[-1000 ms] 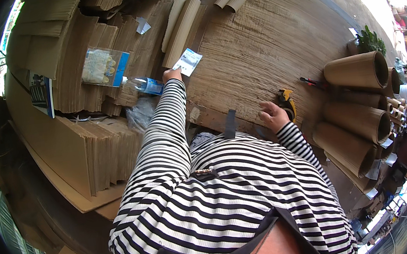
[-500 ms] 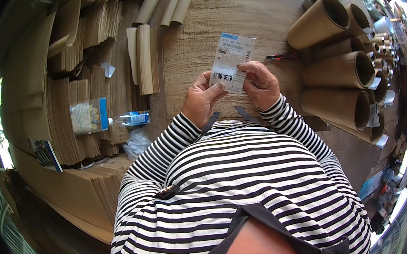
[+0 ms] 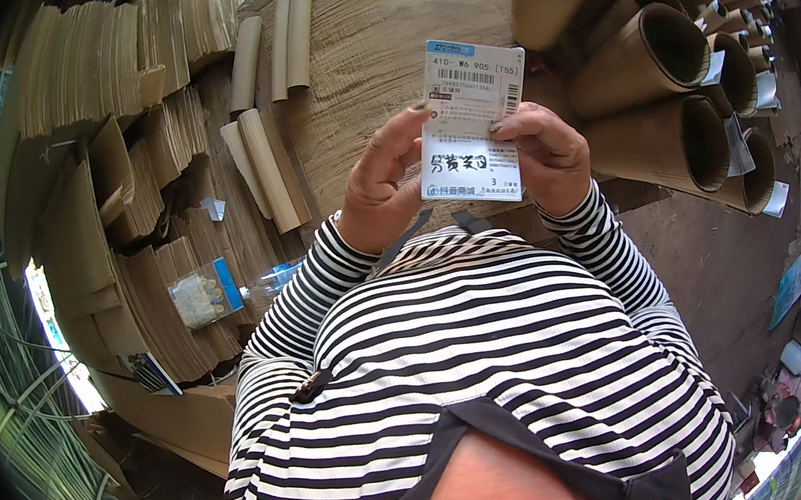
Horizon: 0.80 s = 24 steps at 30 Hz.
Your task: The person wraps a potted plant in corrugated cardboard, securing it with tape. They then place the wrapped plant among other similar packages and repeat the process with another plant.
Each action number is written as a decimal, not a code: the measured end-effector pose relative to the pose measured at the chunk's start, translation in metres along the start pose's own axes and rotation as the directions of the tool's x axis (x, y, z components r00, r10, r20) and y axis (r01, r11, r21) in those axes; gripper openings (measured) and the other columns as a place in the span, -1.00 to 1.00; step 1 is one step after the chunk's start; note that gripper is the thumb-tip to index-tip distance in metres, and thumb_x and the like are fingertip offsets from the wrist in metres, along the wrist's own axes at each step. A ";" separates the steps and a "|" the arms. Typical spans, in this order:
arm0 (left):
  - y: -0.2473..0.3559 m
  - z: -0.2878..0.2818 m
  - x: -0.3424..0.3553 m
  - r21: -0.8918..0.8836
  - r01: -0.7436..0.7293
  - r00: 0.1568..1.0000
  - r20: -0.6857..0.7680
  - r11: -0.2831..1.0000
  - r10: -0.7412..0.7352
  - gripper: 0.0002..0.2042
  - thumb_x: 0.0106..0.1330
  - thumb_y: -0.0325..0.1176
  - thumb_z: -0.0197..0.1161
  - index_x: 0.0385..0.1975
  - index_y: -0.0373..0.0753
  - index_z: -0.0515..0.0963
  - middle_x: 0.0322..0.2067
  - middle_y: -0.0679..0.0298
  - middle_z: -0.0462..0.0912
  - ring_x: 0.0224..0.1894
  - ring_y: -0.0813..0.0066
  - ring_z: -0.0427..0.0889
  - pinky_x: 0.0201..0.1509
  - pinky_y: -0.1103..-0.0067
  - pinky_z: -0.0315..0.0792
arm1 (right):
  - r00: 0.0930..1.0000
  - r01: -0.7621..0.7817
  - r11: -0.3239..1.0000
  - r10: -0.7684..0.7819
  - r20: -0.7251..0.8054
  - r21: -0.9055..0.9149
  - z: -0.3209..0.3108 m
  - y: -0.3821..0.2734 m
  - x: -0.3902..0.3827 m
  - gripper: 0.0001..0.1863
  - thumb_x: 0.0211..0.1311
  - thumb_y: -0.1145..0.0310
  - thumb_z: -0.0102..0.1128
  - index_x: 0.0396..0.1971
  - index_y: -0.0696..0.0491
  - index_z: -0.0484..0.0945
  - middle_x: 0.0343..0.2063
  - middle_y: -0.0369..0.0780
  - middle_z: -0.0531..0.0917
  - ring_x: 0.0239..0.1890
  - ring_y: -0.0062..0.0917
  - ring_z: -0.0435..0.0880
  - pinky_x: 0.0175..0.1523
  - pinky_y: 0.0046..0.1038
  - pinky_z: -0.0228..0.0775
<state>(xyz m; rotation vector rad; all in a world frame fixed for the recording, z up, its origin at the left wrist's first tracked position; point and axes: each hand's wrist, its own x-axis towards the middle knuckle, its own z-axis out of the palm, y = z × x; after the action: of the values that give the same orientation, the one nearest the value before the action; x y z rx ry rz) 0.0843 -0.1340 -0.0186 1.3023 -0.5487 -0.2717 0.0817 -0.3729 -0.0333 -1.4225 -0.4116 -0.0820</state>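
Brown tabletop [image 3: 377,40], cardboard tubes [image 3: 610,80] near label [image 3: 469,129]

Head view: the left of two head-worn fisheyes looks steeply down over the shirt [image 3: 469,331], at close range, toward the left hand [image 3: 381,181] and right hand [image 3: 551,156] (both above mid-frame), the tabletop [image 3: 386,39] lying beyond.

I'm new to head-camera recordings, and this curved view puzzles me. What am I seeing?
No machine here: these are a person's left hand and right hand, filmed from above by a wide head-worn camera, which bends straight edges. The right hand grips a white label by its right side; the left meets its left edge. On the brown surface beyond lie curled cardboard pieces. Brown tubes crowd the right; stacked cardboard and a bottle are at left.
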 end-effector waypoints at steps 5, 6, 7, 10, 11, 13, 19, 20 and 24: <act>0.001 0.012 0.033 0.523 -0.078 0.997 0.052 0.848 0.060 -0.74 0.19 -0.56 0.44 -0.11 -0.28 0.65 0.00 0.06 0.67 0.04 0.24 0.70 0.10 0.43 0.63 | 0.982 0.171 0.941 -0.188 -0.033 -0.292 -0.020 -0.022 0.015 -0.65 -0.07 0.60 0.46 -0.19 0.13 0.64 -0.08 -0.11 0.68 -0.08 -0.33 0.71 0.00 -0.40 0.60; 0.006 0.019 0.043 0.491 -0.061 0.998 0.051 0.869 0.041 -0.80 0.18 -0.57 0.45 -0.20 -0.29 0.67 -0.10 0.08 0.70 -0.03 0.24 0.72 0.06 0.42 0.62 | 0.979 0.176 0.927 -0.199 -0.035 -0.330 -0.027 -0.018 0.015 -0.63 -0.10 0.54 0.52 -0.20 0.12 0.63 -0.07 -0.10 0.67 -0.08 -0.30 0.71 0.01 -0.37 0.58; -0.001 0.018 0.048 0.445 -0.052 0.997 0.068 0.894 0.024 -0.79 0.19 -0.56 0.45 -0.18 -0.29 0.66 -0.07 0.06 0.68 -0.01 0.24 0.71 0.08 0.44 0.61 | 0.975 0.195 0.925 -0.219 -0.037 -0.326 -0.032 -0.017 0.017 -0.64 -0.07 0.55 0.50 -0.20 0.12 0.63 -0.11 -0.09 0.69 -0.13 -0.31 0.72 -0.04 -0.38 0.59; -0.007 0.015 0.081 0.397 -0.070 0.990 0.140 0.915 0.015 -0.79 0.25 -0.49 0.42 -0.13 -0.29 0.64 -0.01 0.08 0.67 0.06 0.22 0.69 0.16 0.42 0.58 | 0.966 0.134 0.916 -0.206 -0.156 -0.379 -0.047 -0.030 0.025 -0.72 -0.03 0.54 0.50 -0.27 0.12 0.65 -0.28 -0.16 0.71 -0.29 -0.35 0.71 -0.19 -0.43 0.57; -0.016 0.011 0.097 0.356 -0.142 0.985 0.143 0.923 0.097 -0.78 0.27 -0.47 0.41 -0.11 -0.29 0.63 0.01 0.09 0.67 0.08 0.22 0.68 0.18 0.41 0.57 | 0.945 0.149 0.819 -0.283 -0.165 -0.555 -0.055 -0.035 0.032 -0.73 -0.02 0.54 0.50 -0.28 0.11 0.65 -0.29 -0.16 0.71 -0.29 -0.35 0.71 -0.20 -0.45 0.56; -0.021 0.007 0.138 0.381 -0.246 0.967 0.159 0.891 0.199 -0.75 0.30 -0.44 0.38 -0.05 -0.25 0.61 0.06 0.12 0.67 0.13 0.23 0.66 0.23 0.38 0.55 | 0.897 0.112 0.755 -0.356 -0.260 -0.647 -0.075 -0.047 0.043 -0.77 0.01 0.56 0.48 -0.30 0.12 0.65 -0.33 -0.20 0.68 -0.32 -0.43 0.68 -0.24 -0.50 0.53; -0.054 0.009 0.269 0.770 -0.324 0.942 0.211 0.549 0.261 -0.68 0.32 -0.39 0.34 0.07 -0.20 0.59 0.10 0.17 0.64 0.18 0.21 0.60 0.28 0.39 0.50 | 0.612 -0.023 0.806 -0.457 -0.646 -0.591 -0.145 -0.087 0.083 -0.76 0.17 0.45 0.48 -0.20 0.17 0.65 -0.44 -0.27 0.64 -0.42 -0.65 0.62 -0.27 -0.61 0.47; -0.065 0.010 0.288 0.789 -0.362 0.926 0.244 0.497 0.288 -0.66 0.32 -0.36 0.35 0.09 -0.19 0.59 0.12 0.17 0.63 0.21 0.18 0.58 0.29 0.38 0.49 | 0.610 -0.080 0.740 -0.493 -0.621 -0.667 -0.160 -0.094 0.091 -0.70 0.18 0.39 0.48 -0.13 0.16 0.65 -0.41 -0.23 0.67 -0.41 -0.59 0.65 -0.26 -0.57 0.50; -0.080 0.014 0.345 0.883 -0.322 0.946 0.282 0.343 0.161 -0.46 0.36 -0.15 0.30 0.33 -0.12 0.42 0.34 0.16 0.41 0.46 0.13 0.25 0.47 0.27 0.25 | 0.695 -0.147 0.305 -0.645 -0.318 -0.941 -0.204 -0.112 0.138 -0.58 0.29 0.44 0.37 0.10 0.21 0.51 -0.34 -0.20 0.73 -0.36 -0.65 0.67 -0.23 -0.57 0.56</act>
<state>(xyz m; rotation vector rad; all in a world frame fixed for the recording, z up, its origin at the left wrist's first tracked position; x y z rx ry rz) 0.3767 -0.3341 -0.0141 2.2940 -1.1153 0.2820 0.2231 -0.5628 0.0983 -2.3157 0.0900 -1.3381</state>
